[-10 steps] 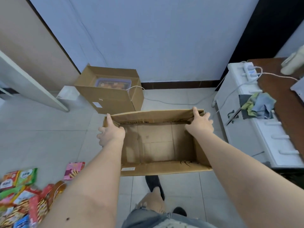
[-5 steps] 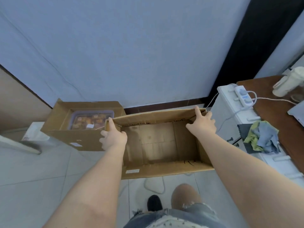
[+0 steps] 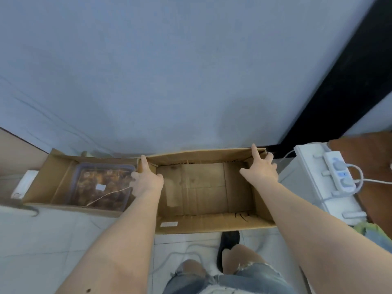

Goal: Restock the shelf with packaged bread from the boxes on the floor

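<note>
Both hands are holding an empty cardboard box [image 3: 203, 187] by its short end walls, carrying it open side up near the pale blue wall [image 3: 169, 71]. The left hand [image 3: 146, 179] is gripping the left end wall, with the forefinger lying straight up along the far corner and the other fingers curling over the outside of the cardboard. The right hand [image 3: 262, 168] is gripping the right end wall, its thumb sticking out inside the box, its forefinger pointing up along the far right corner and the remaining fingers wrapping over the rim. The box's bare cardboard floor is showing, with a small white label [image 3: 169, 224] on its near wall.

Just to the left, touching or nearly touching the held box, a second open cardboard box [image 3: 42, 183] is sitting on the tiled floor [image 3: 42, 240]. Inside it a clear plastic tub [image 3: 101, 185] of packaged brown bread is lying with a white sticker on its lid.

To the right, a white unit [image 3: 305, 181] is standing with a white power strip [image 3: 339, 172] lying on its top and a cable running off to the right. Below the box the person's black shoe [image 3: 228, 240] and frayed denim shorts [image 3: 244, 281] are showing, with a white cable [image 3: 180, 254] trailing across the tiles
</note>
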